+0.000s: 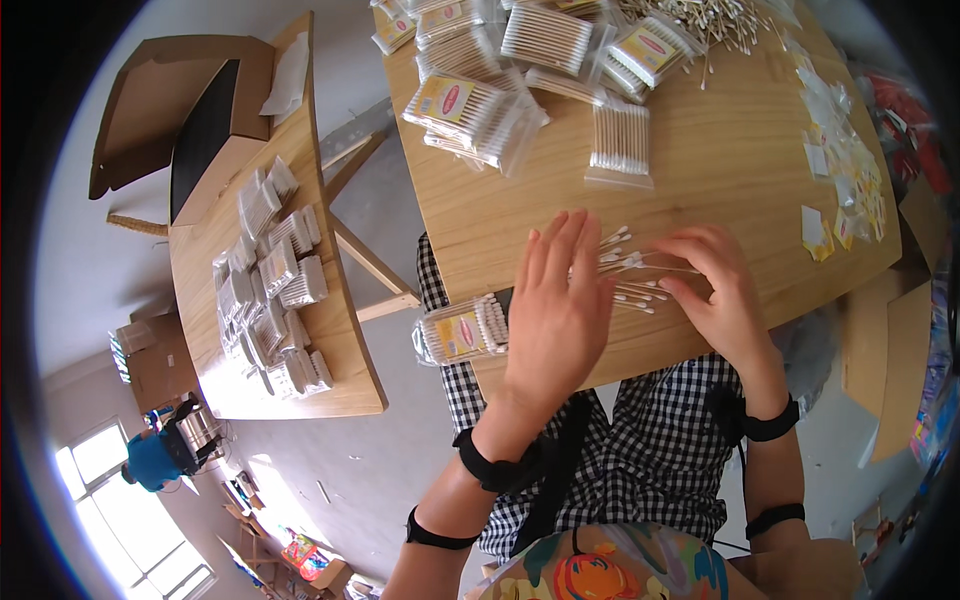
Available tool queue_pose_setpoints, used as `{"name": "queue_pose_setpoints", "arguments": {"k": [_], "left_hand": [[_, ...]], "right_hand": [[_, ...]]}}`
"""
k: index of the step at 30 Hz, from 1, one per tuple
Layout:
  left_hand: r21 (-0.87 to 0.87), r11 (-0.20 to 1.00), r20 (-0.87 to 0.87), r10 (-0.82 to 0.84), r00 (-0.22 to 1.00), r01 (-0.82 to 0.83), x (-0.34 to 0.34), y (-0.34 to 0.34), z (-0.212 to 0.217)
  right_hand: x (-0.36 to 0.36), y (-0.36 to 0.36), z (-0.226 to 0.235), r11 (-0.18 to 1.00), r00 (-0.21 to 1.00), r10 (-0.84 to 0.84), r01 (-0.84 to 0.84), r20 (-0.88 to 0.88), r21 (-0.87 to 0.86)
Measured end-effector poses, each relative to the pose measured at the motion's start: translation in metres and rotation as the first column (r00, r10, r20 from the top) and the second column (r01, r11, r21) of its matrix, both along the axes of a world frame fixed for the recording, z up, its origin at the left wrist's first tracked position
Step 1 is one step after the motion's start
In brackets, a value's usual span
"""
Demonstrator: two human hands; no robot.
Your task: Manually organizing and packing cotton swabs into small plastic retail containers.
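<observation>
Loose cotton swabs point(628, 290) lie in a small spread near the table's front edge, between my two hands. My left hand point(562, 300) is over their left side with its fingers stretched out, hiding part of them. On the right, my right hand point(715, 285) curves around the other side of the spread. Its thumb and fingertips are apart, and a swab's stick shows in the gap between them. A clear bag of cotton swabs point(455, 335) with a yellow label lies left of my left hand, swab tips showing at its right end.
Filled swab bags point(470, 105) are piled at the table's far left, with a heap of loose swabs point(715, 25) beyond. Empty bags and labels point(845, 150) lie along the right. A second table point(340, 370) holds more bags and an open carton point(190, 110). A person point(155, 460) is farther off.
</observation>
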State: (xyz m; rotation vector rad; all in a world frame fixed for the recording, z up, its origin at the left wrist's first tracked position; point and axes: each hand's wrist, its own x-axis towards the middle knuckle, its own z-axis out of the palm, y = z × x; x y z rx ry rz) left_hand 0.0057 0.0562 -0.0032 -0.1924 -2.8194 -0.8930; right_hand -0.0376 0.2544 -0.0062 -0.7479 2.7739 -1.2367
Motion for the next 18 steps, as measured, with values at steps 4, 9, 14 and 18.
{"name": "queue_pose_setpoints", "arguments": {"k": [4,9,14,18], "left_hand": [[-0.221,0.975,0.127,0.002,0.992,0.027,0.018,0.03,-0.017],[-0.337,0.942,0.096,0.036,0.995,-0.002,0.022,0.036,-0.034],[-0.274,0.961,0.148,0.002,0.989,0.039,0.041,0.045,-0.031],[-0.259,0.963,0.18,-0.029,0.983,0.076,0.056,0.051,-0.029]], "right_hand": [[-0.001,0.0,-0.002,0.999,0.997,-0.003,0.006,-0.072,0.04],[-0.007,0.007,-0.005,0.99,0.986,0.005,0.019,-0.168,0.138],[-0.015,0.033,-0.006,0.978,0.981,-0.129,0.15,-0.143,0.143],[-0.015,0.028,-0.011,0.988,0.985,-0.144,0.15,-0.098,0.048]]}}
